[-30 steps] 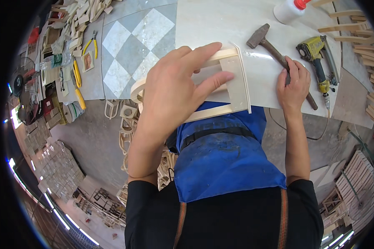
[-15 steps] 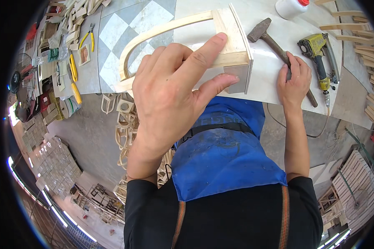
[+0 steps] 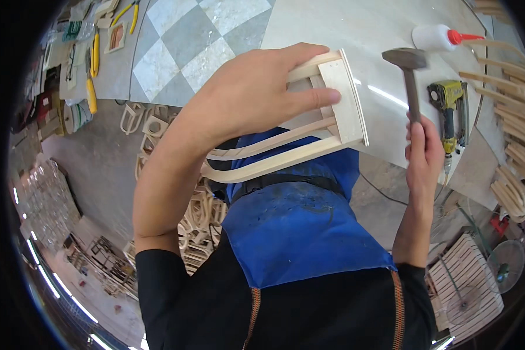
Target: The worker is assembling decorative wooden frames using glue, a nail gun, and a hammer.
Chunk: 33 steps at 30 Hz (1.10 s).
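The wooden frame (image 3: 309, 125) sits at the near edge of the worktop (image 3: 356, 29), partly overhanging it above your blue apron (image 3: 297, 233). Its flat end panel faces right, towards the hammer; its curved slats run back to the left, off the worktop.

Your left hand (image 3: 256, 96) lies over the frame's top, fingers (image 3: 309, 96) closed around the upper slats and pressing on the panel. Your right hand (image 3: 424, 149) is wrapped tight round the hammer (image 3: 411, 79) handle, head raised above the worktop, just right of the panel and clear of it.

Judgement on the step in hand: the frame appears only partly supported. Bring the struck end fully onto the worktop so blows do not flex the slats. Draw your left fingertips back from the panel face; they rest close to the likely strike line. Strike square and lightly, since the pale wood will probably dent easily.

Beyond the hammer: a yellow nail gun (image 3: 449, 114) lies near your right hand, and a white glue bottle (image 3: 434, 38) with a red tip lies beyond it. Loose curved slats (image 3: 507, 76) are stacked at the worktop's right edge.
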Tool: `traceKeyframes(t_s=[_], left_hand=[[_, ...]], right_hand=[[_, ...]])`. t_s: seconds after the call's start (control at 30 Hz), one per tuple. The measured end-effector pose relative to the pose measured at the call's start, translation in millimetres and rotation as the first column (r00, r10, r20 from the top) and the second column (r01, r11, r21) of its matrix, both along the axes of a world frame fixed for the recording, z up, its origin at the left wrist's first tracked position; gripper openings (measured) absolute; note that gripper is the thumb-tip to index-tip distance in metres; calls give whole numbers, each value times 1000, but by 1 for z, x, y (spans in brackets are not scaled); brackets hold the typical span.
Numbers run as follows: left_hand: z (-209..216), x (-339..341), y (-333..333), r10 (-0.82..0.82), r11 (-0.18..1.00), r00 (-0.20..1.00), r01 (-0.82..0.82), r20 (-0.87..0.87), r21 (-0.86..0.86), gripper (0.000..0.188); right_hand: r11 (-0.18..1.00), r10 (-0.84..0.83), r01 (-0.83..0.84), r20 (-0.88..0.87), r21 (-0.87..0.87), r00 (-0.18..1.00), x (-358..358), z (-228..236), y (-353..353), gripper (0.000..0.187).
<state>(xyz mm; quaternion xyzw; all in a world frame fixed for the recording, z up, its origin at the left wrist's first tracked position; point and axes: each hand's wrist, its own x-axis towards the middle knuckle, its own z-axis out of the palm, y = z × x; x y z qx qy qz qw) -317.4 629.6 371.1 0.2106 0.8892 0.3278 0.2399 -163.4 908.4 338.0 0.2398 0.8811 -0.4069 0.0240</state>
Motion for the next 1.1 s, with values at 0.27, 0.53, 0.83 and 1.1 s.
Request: traceKeyframes(t_s=[0.27,0.53,0.83,1.1], left_hand=[[-3,-2,-3,-12,1000,998,12,69,8,64],[-6,-1,-4,3,1000,998,-5,70,27,62],[-4,1,-3,7,1000,999,-6,39,-10,56],[-2,-1,-4,-4,1000,998,4,65,-7,49]], right_hand=[[971,171,-190,-136,-142,976,10,57,-35,37],[890,453,-439,-134,121,881,-3,59,-37,48],[853,512,-477,-157,214,845,-6,52,-42,49],[823,533,-494,-81,279,842,-9,56,-49,47]])
